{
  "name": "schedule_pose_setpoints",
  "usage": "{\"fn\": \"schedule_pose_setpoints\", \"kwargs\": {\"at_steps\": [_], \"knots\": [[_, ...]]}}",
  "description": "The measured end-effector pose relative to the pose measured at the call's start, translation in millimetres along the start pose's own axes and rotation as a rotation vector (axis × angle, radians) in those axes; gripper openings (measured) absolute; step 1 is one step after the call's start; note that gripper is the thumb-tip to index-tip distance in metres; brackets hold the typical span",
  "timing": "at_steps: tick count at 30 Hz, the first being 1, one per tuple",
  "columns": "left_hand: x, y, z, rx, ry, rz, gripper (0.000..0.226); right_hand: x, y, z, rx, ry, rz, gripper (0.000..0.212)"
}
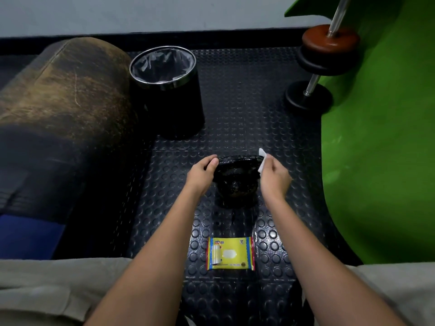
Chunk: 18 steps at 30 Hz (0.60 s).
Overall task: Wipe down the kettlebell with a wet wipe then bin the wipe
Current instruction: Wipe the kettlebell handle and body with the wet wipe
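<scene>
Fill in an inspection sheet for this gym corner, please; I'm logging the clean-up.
Surface: black studded rubber floor, with a green mat on the right.
Job's things: black kettlebell upright on the floor; white wipe at the right end of its handle; black bin with a liner, beyond the kettlebell to the left.
Clutter: yellow wipe pack flat on the floor, nearer than the kettlebell.
Grippers: left hand grips the handle's left end; right hand pinches the wipe.
Cables: nothing seen.
Surroundings: worn padded roll at left; dumbbell on the mat's edge.
</scene>
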State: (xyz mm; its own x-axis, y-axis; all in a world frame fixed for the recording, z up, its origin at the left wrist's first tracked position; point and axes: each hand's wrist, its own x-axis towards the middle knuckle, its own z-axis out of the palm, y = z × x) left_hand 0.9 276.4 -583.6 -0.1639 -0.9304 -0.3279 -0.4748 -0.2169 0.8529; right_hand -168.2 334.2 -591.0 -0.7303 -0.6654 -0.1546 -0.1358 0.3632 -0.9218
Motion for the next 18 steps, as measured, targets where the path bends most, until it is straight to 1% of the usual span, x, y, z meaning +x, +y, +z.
{"fn": "schedule_pose_setpoints", "kwargs": {"at_steps": [2,5,7,8,10,11,12,14,18], "knots": [[0.0,-0.9,-0.3,0.002,-0.003,-0.001,0.039,-6.7,3.7,2.3,-0.037,0.031,-0.244,0.027],[0.1,-2.1,-0.6,0.007,0.003,0.003,0.039,-9.1,15.2,6.8,-0.147,-0.011,-0.579,0.027],[0.5,-2.3,-0.8,0.005,0.006,0.0,0.039,-10.2,25.1,8.8,-0.155,-0.001,-0.673,0.027],[0.5,-2.4,-0.5,0.005,0.004,0.0,0.039,-10.3,31.1,9.4,-0.127,0.016,-0.679,0.027],[-0.5,-1.8,0.4,0.008,0.001,0.0,0.039,-11.3,40.8,10.3,-0.068,0.059,-0.616,0.028],[-1.0,-1.1,0.8,0.01,0.002,0.0,0.039,-11.7,41.3,9.6,-0.044,0.074,-0.545,0.03],[-1.3,-0.6,1.5,0.009,0.002,0.0,0.039,-12.4,38.0,8.1,-0.024,0.073,-0.447,0.032],[-1.9,-0.1,1.9,0.0,0.005,0.001,0.039,-13.3,28.7,6.0,0.002,0.009,-0.219,0.038],[-2.5,-0.3,2.8,-0.035,0.009,-0.01,0.039,6.3,22.5,4.0,0.141,-0.136,0.222,0.036]]}}
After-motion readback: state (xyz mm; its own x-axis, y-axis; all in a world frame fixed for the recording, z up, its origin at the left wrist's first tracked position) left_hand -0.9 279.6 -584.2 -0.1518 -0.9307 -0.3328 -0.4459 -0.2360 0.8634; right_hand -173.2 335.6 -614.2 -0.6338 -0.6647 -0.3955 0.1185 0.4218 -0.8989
